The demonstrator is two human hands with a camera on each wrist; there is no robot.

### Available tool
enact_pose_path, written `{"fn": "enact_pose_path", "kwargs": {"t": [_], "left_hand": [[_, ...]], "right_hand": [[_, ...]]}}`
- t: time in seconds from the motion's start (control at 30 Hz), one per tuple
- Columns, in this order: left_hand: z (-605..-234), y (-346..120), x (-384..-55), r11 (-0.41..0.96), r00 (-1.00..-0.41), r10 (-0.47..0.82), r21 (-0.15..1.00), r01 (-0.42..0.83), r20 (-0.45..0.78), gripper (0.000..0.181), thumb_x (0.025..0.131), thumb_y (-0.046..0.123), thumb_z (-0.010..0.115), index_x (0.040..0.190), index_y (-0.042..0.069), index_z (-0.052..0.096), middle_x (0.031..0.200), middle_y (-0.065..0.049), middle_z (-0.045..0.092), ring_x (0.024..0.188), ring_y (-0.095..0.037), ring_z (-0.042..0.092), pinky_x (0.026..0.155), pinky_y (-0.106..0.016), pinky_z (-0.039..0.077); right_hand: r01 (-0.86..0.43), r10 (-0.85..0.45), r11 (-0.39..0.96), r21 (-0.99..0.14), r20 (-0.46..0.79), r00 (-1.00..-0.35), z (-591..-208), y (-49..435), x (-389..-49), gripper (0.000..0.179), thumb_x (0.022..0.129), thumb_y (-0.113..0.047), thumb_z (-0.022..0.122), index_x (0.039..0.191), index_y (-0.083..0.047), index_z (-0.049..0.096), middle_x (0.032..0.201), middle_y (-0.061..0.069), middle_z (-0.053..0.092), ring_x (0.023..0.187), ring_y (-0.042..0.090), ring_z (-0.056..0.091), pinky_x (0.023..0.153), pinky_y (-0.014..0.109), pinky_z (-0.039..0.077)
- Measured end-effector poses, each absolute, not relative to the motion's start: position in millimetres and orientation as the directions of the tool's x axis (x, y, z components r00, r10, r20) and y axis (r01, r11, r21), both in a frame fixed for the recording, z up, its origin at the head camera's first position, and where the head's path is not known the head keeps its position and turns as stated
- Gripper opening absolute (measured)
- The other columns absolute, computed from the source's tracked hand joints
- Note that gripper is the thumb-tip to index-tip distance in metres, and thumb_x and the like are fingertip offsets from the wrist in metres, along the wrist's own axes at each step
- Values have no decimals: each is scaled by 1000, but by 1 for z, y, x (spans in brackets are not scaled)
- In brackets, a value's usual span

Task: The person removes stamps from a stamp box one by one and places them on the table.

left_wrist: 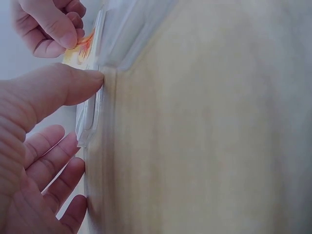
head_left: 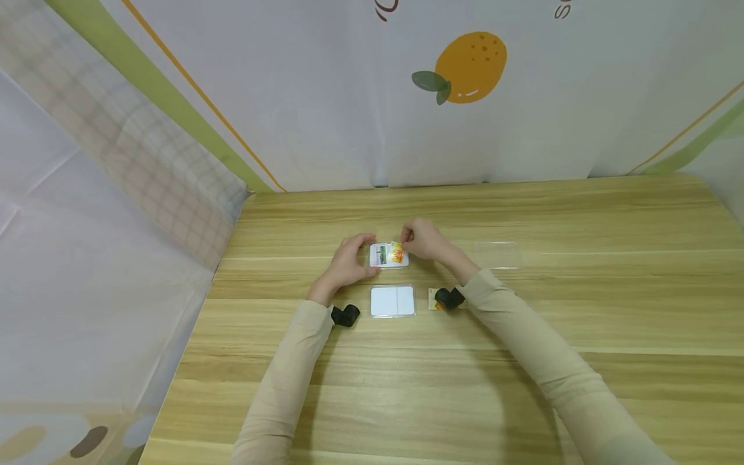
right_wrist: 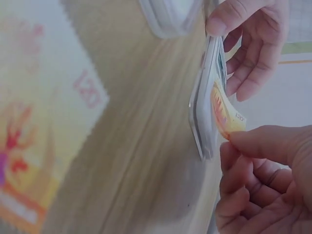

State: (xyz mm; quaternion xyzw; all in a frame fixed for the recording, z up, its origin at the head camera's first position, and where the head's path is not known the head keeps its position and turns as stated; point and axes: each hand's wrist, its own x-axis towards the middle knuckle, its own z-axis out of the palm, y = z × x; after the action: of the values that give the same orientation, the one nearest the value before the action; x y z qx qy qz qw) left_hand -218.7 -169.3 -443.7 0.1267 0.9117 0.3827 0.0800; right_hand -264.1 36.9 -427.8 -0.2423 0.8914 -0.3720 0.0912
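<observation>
Wooden desk (head_left: pixel 523 361), pale grain running left to right, smooth and matte. Near its middle a small rectangular clear plastic case (head_left: pixel 388 256), glossy, rounded at the corners, lying flat with its long axis left to right, a printed card with a green strip inside. Left hand (head_left: pixel 347 261) braced against the case's left end, thumb pressed on the thin edge, other fingers loosely spread beside it on the wood, not wrapped round anything. Right hand (head_left: pixel 422 240) at the case's right end, thumb and forefinger pinching a small orange-and-yellow sticker (head_left: pixel 397 253), thin and flexible, its free corner curled up off the case's face. Seen edge-on from the right wrist: case (right_wrist: pixel 204 112) as a slim layered slab, sticker (right_wrist: pixel 225 115) bent away from it.

Just nearer the body, a second case (head_left: pixel 392 301), white-faced with a central seam, same oblong shape, long axis also left to right. To its right, partly hidden by the wrist camera, a stamp-edged printed card (head_left: pixel 433 299). Further right, a bare transparent case half (head_left: pixel 497 254), nearly invisible against the wood. Behind, a soft white cloth backdrop (head_left: pixel 325 90) with a printed orange.
</observation>
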Motion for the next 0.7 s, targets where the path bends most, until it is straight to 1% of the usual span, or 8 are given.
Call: {"fn": "enact_pose_path", "kwargs": {"t": [0.17, 0.37, 0.7], "left_hand": [[-444, -169, -219, 679, -954, 296, 712, 176, -46, 71, 75, 10, 77, 137, 4, 43, 134, -10, 51, 120, -27, 39, 103, -42, 31], [-443, -169, -219, 682, -954, 296, 710, 174, -51, 71, 74, 10, 78, 136, 4, 43, 134, -10, 51, 119, -26, 39, 103, -42, 32], [-445, -168, -220, 680, -956, 290, 713, 173, -44, 71, 74, 10, 78, 136, 5, 44, 133, -9, 52, 118, -26, 40, 102, -42, 32]], "right_hand": [[-291, -483, 587, -756, -38, -875, -428, 39, -265, 4, 81, 2, 62, 78, -1, 61, 73, 6, 57, 68, 16, 49, 62, 25, 42], [-176, -464, 536, -826, -114, -879, -426, 44, -264, 3, 82, -1, 64, 83, 2, 62, 75, 5, 58, 66, 13, 48, 60, 22, 40], [-93, -459, 486, -869, -163, -873, -421, 52, -264, 10, 82, -1, 63, 88, 6, 64, 78, 6, 60, 71, 14, 48, 64, 23, 41]]}}
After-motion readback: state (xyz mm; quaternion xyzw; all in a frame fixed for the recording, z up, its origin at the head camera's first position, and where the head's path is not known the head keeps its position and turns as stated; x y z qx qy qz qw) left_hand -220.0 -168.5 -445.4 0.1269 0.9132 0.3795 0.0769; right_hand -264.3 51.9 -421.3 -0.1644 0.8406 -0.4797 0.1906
